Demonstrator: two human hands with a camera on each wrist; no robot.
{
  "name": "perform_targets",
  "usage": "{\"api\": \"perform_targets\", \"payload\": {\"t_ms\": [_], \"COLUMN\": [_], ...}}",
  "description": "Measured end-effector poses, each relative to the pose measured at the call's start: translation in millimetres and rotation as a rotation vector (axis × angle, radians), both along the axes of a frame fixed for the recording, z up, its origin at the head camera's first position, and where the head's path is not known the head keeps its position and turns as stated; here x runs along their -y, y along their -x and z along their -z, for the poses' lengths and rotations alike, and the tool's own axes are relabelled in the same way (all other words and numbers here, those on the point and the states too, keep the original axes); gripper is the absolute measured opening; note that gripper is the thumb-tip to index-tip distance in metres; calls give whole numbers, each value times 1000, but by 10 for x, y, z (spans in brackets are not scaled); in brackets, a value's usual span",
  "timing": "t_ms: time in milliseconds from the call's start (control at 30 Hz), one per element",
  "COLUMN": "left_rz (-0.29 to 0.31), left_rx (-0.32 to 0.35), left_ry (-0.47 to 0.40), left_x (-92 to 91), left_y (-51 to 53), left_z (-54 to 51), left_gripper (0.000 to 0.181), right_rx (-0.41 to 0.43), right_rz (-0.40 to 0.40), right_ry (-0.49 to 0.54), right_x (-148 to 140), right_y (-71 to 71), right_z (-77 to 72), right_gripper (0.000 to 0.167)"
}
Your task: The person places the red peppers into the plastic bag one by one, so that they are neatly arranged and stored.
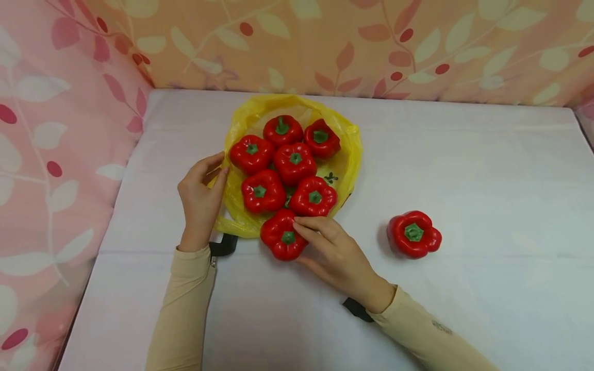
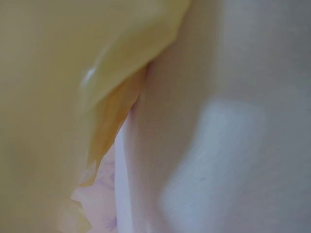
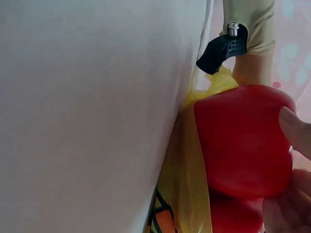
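Observation:
A yellow plastic bag [image 1: 351, 149] lies spread with its mouth up, and several red bell peppers [image 1: 295, 161] with green stems sit inside it. At the bag's left rim, my left hand [image 1: 199, 193] pinches the plastic between thumb and fingers. My right hand [image 1: 341, 257] holds another red bell pepper [image 1: 277, 234] over the bag's front edge. Seen from the right wrist, thumb and fingers grip this bell pepper [image 3: 243, 141], with the yellow bag [image 3: 187, 170] beside it. The left wrist view has only blurred yellow plastic [image 2: 43, 116] and white cloth, with the left fingers hidden.
One more red bell pepper [image 1: 410, 237] stands on the white-covered table [image 1: 487, 206], right of the bag. A leaf-patterned curtain [image 1: 325, 46] hangs behind the table's far edge, and a pink one [image 1: 42, 170] runs along its left side.

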State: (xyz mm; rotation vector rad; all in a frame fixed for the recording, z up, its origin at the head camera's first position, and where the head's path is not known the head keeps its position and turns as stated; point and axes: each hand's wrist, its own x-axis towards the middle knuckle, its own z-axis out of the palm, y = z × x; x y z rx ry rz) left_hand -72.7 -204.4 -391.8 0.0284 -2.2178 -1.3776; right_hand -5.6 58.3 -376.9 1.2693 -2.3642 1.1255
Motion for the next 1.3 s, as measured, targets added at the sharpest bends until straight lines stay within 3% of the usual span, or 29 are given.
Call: {"api": "perform_targets", "payload": {"t_ms": [300, 667, 833, 1300], "left_rz": [3, -9, -18, -17], "left_rx": [-11, -21, -19, -11], "left_ry": [-16, -4, 3, 12], "left_x": [-7, 14, 24, 24], "left_y": [-16, 3, 8, 10], "left_z": [0, 7, 11, 17], "left_gripper": [26, 27, 27, 27], "right_rx": [-21, -33, -7, 58], "right_rz": [91, 105, 110, 87], "right_ry": [52, 110, 97, 105], "right_x": [109, 151, 113, -47], "right_y": [10, 41, 36, 17], "right_z": [39, 73, 67, -44], "right_gripper": [58, 51, 55, 54]}}
